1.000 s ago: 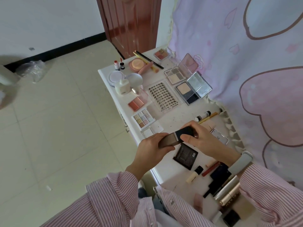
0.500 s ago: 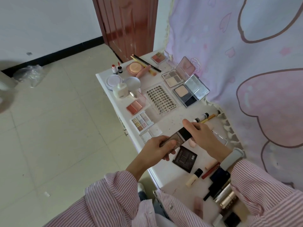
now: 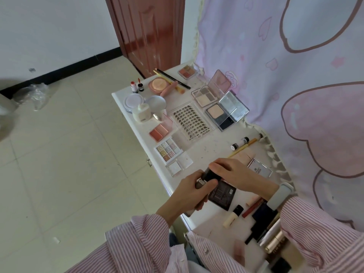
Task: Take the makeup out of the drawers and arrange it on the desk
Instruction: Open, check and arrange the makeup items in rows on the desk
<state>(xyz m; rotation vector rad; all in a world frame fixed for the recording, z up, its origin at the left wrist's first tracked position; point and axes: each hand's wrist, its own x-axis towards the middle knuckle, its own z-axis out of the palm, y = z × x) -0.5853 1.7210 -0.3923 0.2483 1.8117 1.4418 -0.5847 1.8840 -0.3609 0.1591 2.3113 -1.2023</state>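
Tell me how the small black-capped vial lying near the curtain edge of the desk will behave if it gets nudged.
The vial lies on its side and looks cylindrical, so it would probably roll. The yellow pencil lies right beside it and may stop it on that side. It looks small and likely light, so a slight touch should move it on the smooth white desk.

A pale tiled floor (image 3: 59, 154) fills the left, meeting a white wall (image 3: 49, 26) with a black skirting (image 3: 78, 65) at the far side. A reddish-brown wooden door (image 3: 149, 32) stands far centre. On the right hangs a pink patterned curtain (image 3: 285, 75), beside the white desk (image 3: 126, 107); a crumpled clear plastic bag (image 3: 33, 93) lies by the far wall.
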